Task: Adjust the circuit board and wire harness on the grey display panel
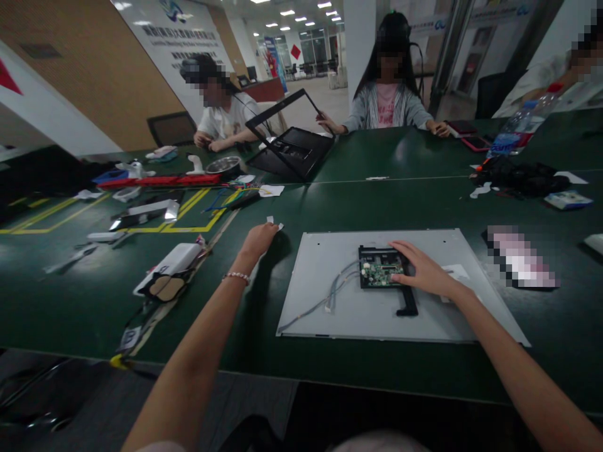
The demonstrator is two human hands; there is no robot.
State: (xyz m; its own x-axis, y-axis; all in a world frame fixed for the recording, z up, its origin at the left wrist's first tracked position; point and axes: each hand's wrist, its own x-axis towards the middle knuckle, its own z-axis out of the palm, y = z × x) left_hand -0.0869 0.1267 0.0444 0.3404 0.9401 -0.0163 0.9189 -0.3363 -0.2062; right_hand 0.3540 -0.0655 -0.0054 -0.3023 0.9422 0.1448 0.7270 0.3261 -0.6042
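Observation:
My left hand (258, 243) is over the green table, left of the panel, with its fingertips pinched together. Small white scraps (270, 220), perhaps tape or paper, stick out at those fingertips. A flat light-grey metal panel (320, 263) lies in front of me. On it sits a green circuit board (377, 274) in a black plastic bracket (409, 304). My right hand (421, 271) grips the bracket's right side, its thumb at the board's edge and its fingers along the top. Grey cables (336, 282) run from the board across the panel to its lower left corner.
A white battery-like pack (176, 267) with wires lies at left. Behind it are tools and wires on the green table (377, 370). A pixelated phone-like object (522, 260) lies at right. Across the table, a person's hand (332, 123) holds a black frame (277, 110); bottles (513, 132) stand far right.

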